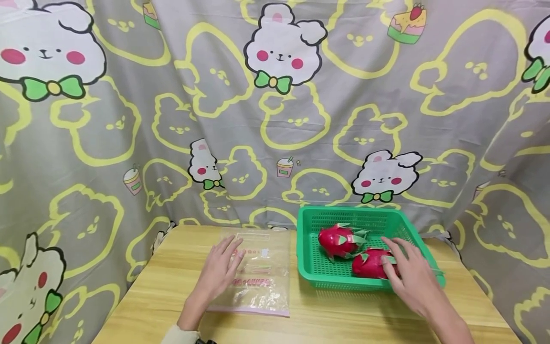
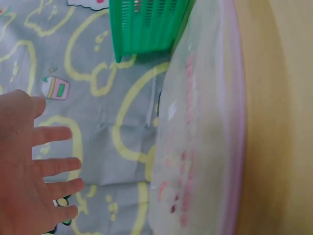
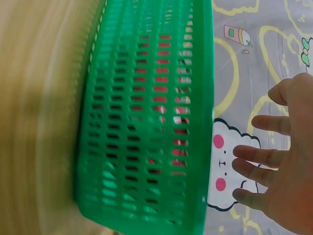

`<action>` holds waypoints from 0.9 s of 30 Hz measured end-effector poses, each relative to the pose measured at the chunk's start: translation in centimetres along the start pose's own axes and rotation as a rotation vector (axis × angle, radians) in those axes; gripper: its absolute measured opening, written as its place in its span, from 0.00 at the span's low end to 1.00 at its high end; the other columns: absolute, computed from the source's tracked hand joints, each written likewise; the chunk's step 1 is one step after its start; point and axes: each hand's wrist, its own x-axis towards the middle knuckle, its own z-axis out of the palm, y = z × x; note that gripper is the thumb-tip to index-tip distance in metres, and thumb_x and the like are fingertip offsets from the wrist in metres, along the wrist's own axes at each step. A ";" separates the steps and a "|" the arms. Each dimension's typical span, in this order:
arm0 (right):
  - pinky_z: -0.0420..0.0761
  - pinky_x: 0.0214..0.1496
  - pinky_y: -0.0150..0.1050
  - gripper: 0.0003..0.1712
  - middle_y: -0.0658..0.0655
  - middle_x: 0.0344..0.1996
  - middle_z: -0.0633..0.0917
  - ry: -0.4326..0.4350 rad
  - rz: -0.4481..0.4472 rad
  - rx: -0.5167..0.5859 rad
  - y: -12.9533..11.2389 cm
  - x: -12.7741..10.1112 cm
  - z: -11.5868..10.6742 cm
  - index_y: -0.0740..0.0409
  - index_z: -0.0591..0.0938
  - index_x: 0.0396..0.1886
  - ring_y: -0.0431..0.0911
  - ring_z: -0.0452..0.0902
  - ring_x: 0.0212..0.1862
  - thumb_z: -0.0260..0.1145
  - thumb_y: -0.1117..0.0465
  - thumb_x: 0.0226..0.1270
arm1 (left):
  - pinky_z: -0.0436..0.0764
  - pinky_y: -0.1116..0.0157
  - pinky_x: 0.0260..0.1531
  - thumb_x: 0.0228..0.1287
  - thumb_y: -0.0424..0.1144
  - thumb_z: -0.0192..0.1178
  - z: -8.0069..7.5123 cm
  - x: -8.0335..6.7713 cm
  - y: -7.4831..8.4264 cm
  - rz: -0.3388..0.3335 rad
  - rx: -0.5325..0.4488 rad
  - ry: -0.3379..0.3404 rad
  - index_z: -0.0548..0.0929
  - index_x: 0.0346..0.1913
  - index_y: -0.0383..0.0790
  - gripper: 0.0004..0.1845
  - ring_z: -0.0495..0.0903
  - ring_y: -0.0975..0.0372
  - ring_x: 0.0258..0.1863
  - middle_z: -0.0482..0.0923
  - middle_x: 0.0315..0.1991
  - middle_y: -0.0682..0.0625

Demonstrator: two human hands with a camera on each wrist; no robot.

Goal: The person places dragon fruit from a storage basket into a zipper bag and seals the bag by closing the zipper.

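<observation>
Two red dragon fruits lie in a green plastic basket [image 1: 307, 272]: one dragon fruit [image 1: 337, 240] towards the back left, the other dragon fruit [image 1: 368, 264] near the front. Over the front right of the basket my right hand [image 1: 410, 274] hovers with fingers spread, nearest the front fruit. The right wrist view shows that hand's fingers apart and holding nothing. A clear zip bag [image 1: 275, 289] with pink print and a pink zip edge lies flat on the table. My left hand [image 1: 218, 270] is above the bag's left side, fingers extended and nothing in them.
The wooden table [image 1: 159, 296] carries the bag on the left and the basket on the right. A grey curtain [image 1: 240, 124] with rabbit prints hangs behind the table and down both sides. The basket's back edge is close to the curtain.
</observation>
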 end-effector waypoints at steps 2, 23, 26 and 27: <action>0.65 0.57 0.71 0.27 0.67 0.63 0.73 0.006 0.016 0.021 -0.5 -0.3 0.5 0.57 0.74 0.70 0.67 0.65 0.64 0.64 0.57 0.76 | 0.60 0.34 0.68 0.79 0.46 0.53 0.5 -0.4 -0.1 -0.019 -0.025 -0.020 0.78 0.67 0.36 0.23 0.69 0.37 0.69 0.71 0.69 0.33; 0.66 0.38 0.50 0.02 0.55 0.47 0.79 0.092 0.057 0.002 -1.5 -2.6 5.0 0.54 0.82 0.42 0.55 0.72 0.51 0.64 0.62 0.74 | 0.58 0.22 0.56 0.73 0.43 0.61 2.0 -3.5 0.5 -0.042 -0.167 -0.523 0.82 0.62 0.38 0.20 0.60 0.25 0.68 0.65 0.69 0.24; 0.65 0.37 0.48 0.02 0.54 0.44 0.79 0.112 0.056 -0.020 -1.6 -2.6 5.4 0.53 0.82 0.40 0.53 0.73 0.47 0.63 0.62 0.74 | 0.52 0.19 0.56 0.63 0.42 0.70 1.2 -3.6 0.8 -0.127 -0.148 -0.588 0.80 0.66 0.44 0.28 0.54 0.25 0.72 0.61 0.73 0.26; 0.64 0.37 0.48 0.02 0.53 0.43 0.79 0.115 0.056 -0.027 -1.6 -2.6 5.6 0.52 0.81 0.39 0.53 0.73 0.47 0.63 0.61 0.74 | 0.52 0.19 0.56 0.58 0.41 0.73 1.0 -3.6 0.8 -0.142 -0.146 -0.597 0.80 0.67 0.44 0.32 0.53 0.25 0.72 0.60 0.74 0.26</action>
